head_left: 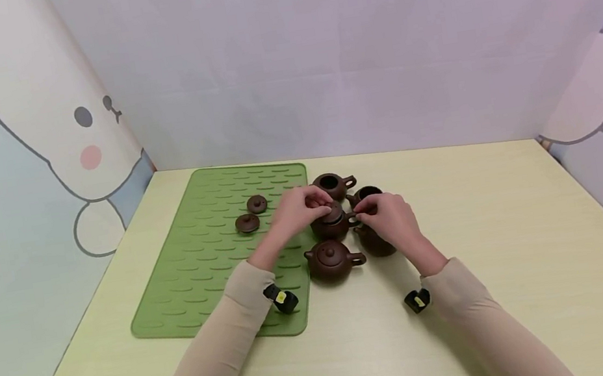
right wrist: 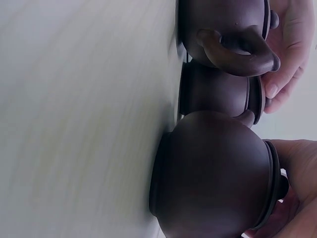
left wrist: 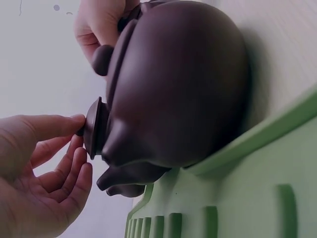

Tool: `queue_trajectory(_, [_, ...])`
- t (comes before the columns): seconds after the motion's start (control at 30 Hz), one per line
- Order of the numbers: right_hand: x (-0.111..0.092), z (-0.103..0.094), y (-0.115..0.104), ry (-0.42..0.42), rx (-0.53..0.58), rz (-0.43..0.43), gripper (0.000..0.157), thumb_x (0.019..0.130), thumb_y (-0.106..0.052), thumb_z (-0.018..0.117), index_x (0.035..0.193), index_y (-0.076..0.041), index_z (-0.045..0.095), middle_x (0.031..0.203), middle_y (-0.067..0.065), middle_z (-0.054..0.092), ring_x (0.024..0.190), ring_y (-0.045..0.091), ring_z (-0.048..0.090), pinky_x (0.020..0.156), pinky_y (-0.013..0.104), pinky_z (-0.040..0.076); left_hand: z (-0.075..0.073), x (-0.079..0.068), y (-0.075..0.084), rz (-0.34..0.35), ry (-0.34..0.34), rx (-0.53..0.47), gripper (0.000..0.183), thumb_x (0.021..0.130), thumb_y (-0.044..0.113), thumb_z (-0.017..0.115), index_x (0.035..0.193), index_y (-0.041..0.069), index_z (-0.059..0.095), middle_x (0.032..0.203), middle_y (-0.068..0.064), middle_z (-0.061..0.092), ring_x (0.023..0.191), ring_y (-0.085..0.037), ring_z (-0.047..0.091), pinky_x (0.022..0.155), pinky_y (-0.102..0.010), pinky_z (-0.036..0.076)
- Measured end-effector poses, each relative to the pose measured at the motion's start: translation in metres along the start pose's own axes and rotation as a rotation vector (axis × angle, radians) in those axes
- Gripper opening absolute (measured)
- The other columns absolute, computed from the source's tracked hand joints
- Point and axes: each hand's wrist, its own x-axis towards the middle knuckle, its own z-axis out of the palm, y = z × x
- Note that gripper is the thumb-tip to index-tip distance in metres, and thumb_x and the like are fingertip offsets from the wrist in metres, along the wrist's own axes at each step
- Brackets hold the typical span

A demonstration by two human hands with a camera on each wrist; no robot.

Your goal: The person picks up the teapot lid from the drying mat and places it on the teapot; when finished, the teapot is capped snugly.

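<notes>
My left hand (head_left: 296, 210) pinches the knob of a small dark brown lid (left wrist: 93, 128) between thumb and fingertips. That lid sits right at the mouth of the middle teapot (head_left: 332, 229), whose handle points right. Curled fingers of my right hand (head_left: 392, 219) pinch at this handle, though their tips are partly hidden. Beneath the right hand stands another lidded teapot (right wrist: 213, 173), mostly covered in the head view. A front teapot (head_left: 327, 261) wears its lid, with its spout toward the left. Behind are two lidless teapots, one at the back (head_left: 330, 184) and one farther right (head_left: 367, 192).
Two loose lids, a rear one (head_left: 256, 203) and a nearer one (head_left: 247, 223), lie on a green ridged mat (head_left: 189, 265) at the left. The mat's right edge runs beside the teapots. A pale wooden table (head_left: 490, 217) extends right, with fabric walls (head_left: 341, 63) around it.
</notes>
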Motion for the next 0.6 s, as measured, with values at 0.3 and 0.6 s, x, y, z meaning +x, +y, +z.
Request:
queue_trajectory(0.3, [0.0001, -0.0002, 0.0007, -0.005, 0.005, -0.003, 0.011, 0.089, -0.018, 0.073, 0.098, -0.014, 0.079, 0.099, 0.006, 0.078, 0.091, 0.027, 0.07, 0.074, 0.043, 0.054, 0.0071, 0.0004, 0.0004, -0.002, 0.001, 0.011, 0.012, 0.09, 0.016, 0.074, 0.102, 0.012, 0.074, 0.095, -0.005, 0.072, 0.086, -0.016, 0.066, 0.077, -0.026, 0.054])
queue_trajectory(0.6, [-0.0006, -0.0077, 0.0026, -0.002, 0.058, -0.022, 0.014, 0.092, -0.017, 0.071, 0.102, -0.011, 0.077, 0.099, 0.008, 0.077, 0.09, 0.026, 0.069, 0.078, 0.041, 0.053, 0.0084, -0.0003, 0.0008, -0.015, 0.002, -0.021, 0.013, 0.09, 0.014, 0.074, 0.103, 0.011, 0.073, 0.097, -0.005, 0.072, 0.088, -0.017, 0.066, 0.078, -0.027, 0.055])
